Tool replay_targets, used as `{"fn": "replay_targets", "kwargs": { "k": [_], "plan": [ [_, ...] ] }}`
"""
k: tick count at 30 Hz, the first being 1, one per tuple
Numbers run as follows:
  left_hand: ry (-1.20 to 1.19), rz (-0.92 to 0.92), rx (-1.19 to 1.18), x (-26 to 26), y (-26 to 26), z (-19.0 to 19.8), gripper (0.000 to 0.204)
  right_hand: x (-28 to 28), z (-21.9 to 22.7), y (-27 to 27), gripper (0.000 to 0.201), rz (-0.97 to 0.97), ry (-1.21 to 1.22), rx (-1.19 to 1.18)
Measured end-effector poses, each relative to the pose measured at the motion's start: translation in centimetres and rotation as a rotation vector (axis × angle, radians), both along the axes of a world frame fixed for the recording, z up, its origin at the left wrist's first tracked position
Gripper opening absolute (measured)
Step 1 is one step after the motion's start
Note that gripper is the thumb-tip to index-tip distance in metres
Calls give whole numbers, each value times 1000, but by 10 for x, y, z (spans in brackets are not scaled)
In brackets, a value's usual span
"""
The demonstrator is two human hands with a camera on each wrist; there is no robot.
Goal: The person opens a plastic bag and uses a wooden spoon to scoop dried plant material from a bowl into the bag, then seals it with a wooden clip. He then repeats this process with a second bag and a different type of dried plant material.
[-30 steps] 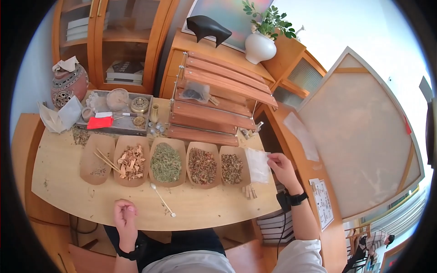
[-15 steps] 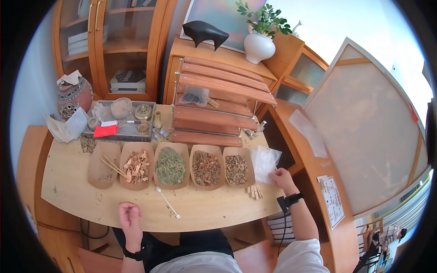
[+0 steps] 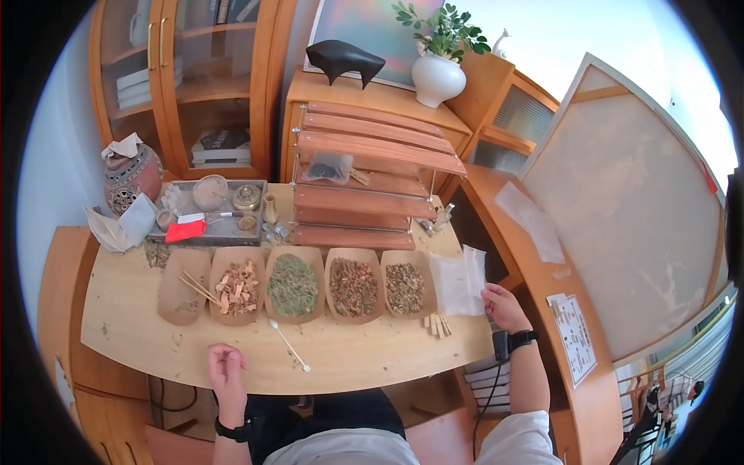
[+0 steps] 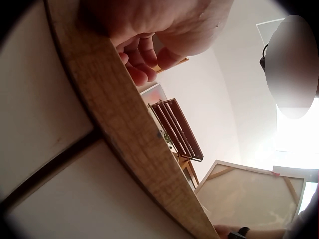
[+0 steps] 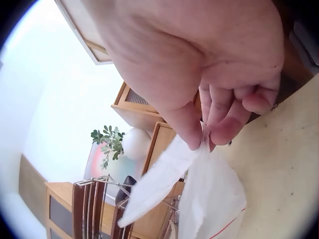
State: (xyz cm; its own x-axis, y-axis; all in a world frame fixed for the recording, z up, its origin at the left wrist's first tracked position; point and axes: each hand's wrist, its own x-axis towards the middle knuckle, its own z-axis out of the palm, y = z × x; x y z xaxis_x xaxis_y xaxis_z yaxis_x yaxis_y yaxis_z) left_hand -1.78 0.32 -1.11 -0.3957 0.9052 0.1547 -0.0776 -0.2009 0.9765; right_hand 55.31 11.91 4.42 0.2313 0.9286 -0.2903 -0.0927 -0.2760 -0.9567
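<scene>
My right hand (image 3: 505, 306) pinches the edge of a translucent plastic bag (image 3: 474, 271) at the table's right end. In the right wrist view, thumb and index finger of the hand (image 5: 199, 64) meet on the bag (image 5: 162, 177); one sheet stands up, while a lower one with a red line hangs near the tabletop. More plastic bag (image 3: 449, 287) material lies left of the fingers, beside the paper tray (image 3: 425, 304) of brownish dried bits. My left hand (image 3: 226, 368) stays at the table's front edge, fingers loosely curled and holding nothing.
More paper trays hold dried green herb (image 3: 293, 285), reddish mix (image 3: 353, 287) and wood chips (image 3: 237, 287). Small wooden clothespins (image 3: 437, 325) lie below the bags. A white-tipped stick (image 3: 290, 346) lies in front. Behind stand a slatted wooden rack (image 3: 364, 201) and a grey tray (image 3: 163, 236).
My right hand has drawn back to the right and slightly toward me, lifting the bag's edge so it stands apart from the rest. The left hand keeps its pose; the head view has shifted.
</scene>
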Motion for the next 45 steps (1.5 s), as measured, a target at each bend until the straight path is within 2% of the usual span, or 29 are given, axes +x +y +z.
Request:
{"fn": "replay_targets", "kwargs": {
  "k": [4, 7, 10, 13, 16, 21, 27, 28, 31, 35, 38, 41, 43, 45],
  "plan": [
    [14, 5, -12, 0, 0, 1, 3, 0, -2, -4, 17, 9, -217, -47],
    [-5, -6, 21, -2, 1, -4, 4, -7, -3, 2, 17, -30, -252, -77],
    [-4, -13, 16, -3, 0, -3, 4, -13, -2, 11, 20, -26, -488, -71],
    [-6, 7, 20, -1, 1, -1, 4, -11, -11, 20, 22, 5, -530, -10],
    [-5, 30, -3, -1, 0, -1, 4, -12, -18, 27, 24, -17, -482, 74],
    [24, 38, 5, 1, 1, 1, 6, 2, -17, 29, 23, 2, -526, -19],
    [-4, 17, -8, 1, 0, 3, 5, -13, 3, 16, 16, -66, -459, -39],
    [2, 15, -3, 0, 1, 4, 5, -10, 6, 14, 13, -27, -424, -43],
    [-5, 17, -9, 0, 0, 1, 6, -8, 17, 7, 10, -55, -122, 35],
    [-16, 19, -3, 0, 1, 0, 6, -25, 52, 0, 7, -73, -40, 118],
    [-21, -19, -6, 2, -2, 0, 10, -77, 94, -4, 6, 114, 10, 204],
    [-14, -170, 97, 18, -2, 19, 20, -172, 127, -5, 3, 493, -161, 312],
    [-53, -320, 110, 32, -1, 48, 35, -222, 127, -1, 6, 620, -119, 272],
    [-179, -330, 143, 47, 6, 71, 38, -267, 116, 10, 9, 779, 9, 302]
  ]
}}
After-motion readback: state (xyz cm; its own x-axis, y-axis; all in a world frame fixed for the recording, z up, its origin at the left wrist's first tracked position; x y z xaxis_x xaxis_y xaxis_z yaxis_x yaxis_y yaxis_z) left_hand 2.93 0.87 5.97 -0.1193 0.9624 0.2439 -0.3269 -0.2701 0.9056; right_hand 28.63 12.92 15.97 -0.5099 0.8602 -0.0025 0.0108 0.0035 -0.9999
